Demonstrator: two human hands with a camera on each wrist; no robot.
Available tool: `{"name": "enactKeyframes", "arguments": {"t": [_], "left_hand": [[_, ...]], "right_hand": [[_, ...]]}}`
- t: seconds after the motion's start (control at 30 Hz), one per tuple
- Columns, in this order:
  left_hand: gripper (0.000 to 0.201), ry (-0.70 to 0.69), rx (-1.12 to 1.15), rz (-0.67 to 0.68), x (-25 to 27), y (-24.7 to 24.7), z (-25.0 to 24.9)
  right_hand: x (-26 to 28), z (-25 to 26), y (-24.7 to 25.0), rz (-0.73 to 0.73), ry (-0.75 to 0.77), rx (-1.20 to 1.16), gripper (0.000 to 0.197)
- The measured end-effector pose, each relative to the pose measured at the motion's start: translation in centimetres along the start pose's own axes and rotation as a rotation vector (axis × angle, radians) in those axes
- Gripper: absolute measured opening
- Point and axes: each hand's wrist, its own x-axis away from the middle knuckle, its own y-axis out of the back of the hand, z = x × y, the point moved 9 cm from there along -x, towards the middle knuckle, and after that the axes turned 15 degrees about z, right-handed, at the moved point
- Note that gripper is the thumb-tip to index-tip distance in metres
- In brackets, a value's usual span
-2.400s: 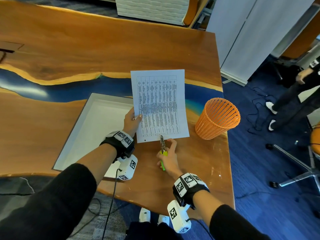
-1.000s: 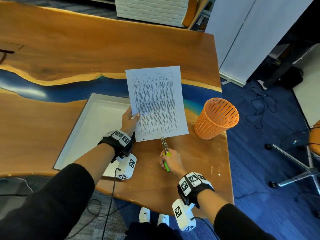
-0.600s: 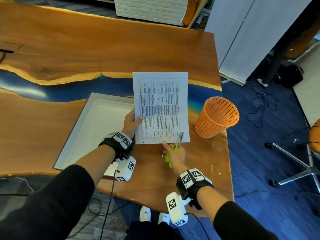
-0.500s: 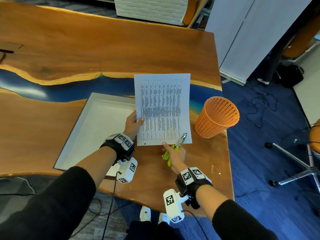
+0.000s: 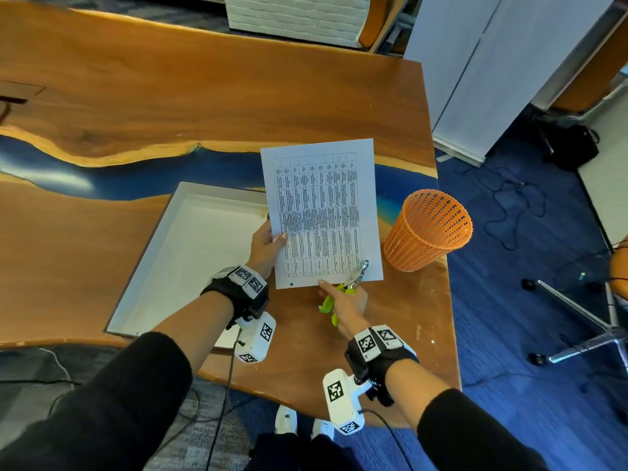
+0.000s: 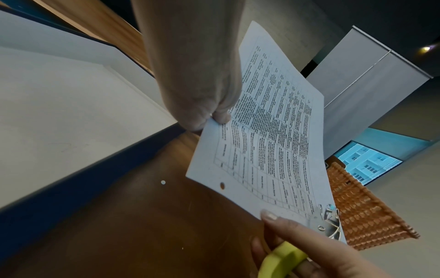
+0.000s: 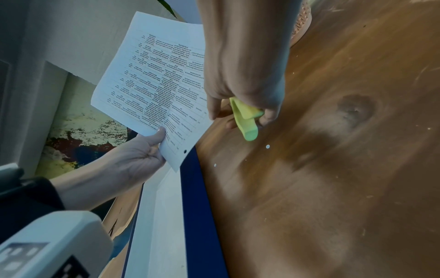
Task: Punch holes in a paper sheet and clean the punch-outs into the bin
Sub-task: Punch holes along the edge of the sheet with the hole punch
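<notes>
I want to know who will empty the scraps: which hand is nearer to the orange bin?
The right hand. It holds the green punch at the sheet's near right corner, just beside the orange bin. The left hand grips the sheet's left edge, farther away.

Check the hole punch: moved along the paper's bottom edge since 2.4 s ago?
Yes. The hole punch in the right hand has shifted right along the paper, towards the orange bin, now at the bottom right corner.

The paper sheet (image 5: pixel 323 212) hangs above the table (image 5: pixel 170 96), the tray (image 5: pixel 190 253) at its 9 o'clock, the bin (image 5: pixel 428 229) at 3. 2 punch-outs (image 7: pixel 267 146), apparently, lie on the table below.
</notes>
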Motion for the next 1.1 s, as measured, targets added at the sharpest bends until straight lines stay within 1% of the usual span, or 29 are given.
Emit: {"name": "enactKeyframes", "arguments": {"t": [0.1, 0.17, 0.23, 0.37, 0.43, 0.57, 0.67, 0.8, 0.97, 1.1], "left_hand": [[0.039, 0.008, -0.011, -0.006, -0.1, 0.0, 0.2], [0.038, 0.018, -0.020, -0.015, -0.1, 0.3, 0.4], [0.038, 0.030, -0.026, -0.053, -0.2, 1.2, 0.5], [0.039, 0.026, -0.045, -0.112, -0.5, 3.4, -0.2], [0.038, 0.024, -0.047, -0.135, -0.7, 4.5, -0.4], [0.039, 0.008, -0.054, -0.132, -1.0, 5.0, -0.8], [0.038, 0.005, -0.064, -0.111, -1.1, 4.4, -1.0], [0.039, 0.007, -0.081, -0.085, -1.2, 3.8, -0.7], [0.040, 0.009, -0.062, -0.086, -1.1, 3.6, -0.7], [0.038, 0.018, -0.080, -0.098, -1.2, 3.9, -0.7]], "right_hand": [[0.0, 0.2, 0.2, -0.036, 0.000, 0.040, 0.027], [0.0, 0.6, 0.2, -0.024, 0.013, 0.080, 0.015], [0.0, 1.1, 0.7, -0.023, 0.015, 0.153, 0.003], [-0.1, 1.5, 2.4, 0.004, -0.010, 0.420, 0.020], [-0.2, 1.2, 3.1, 0.029, -0.047, 0.551, 0.025], [-0.2, 0.7, 3.2, 0.093, -0.111, 0.675, 0.019], [-0.3, 0.8, 2.6, 0.125, -0.128, 0.719, 0.014], [-0.4, 1.1, 2.0, 0.140, -0.115, 0.731, 0.017], [-0.3, 1.4, 2.2, 0.128, -0.107, 0.706, 0.019], [-0.1, 1.7, 2.3, 0.119, -0.062, 0.660, 0.019]]}}
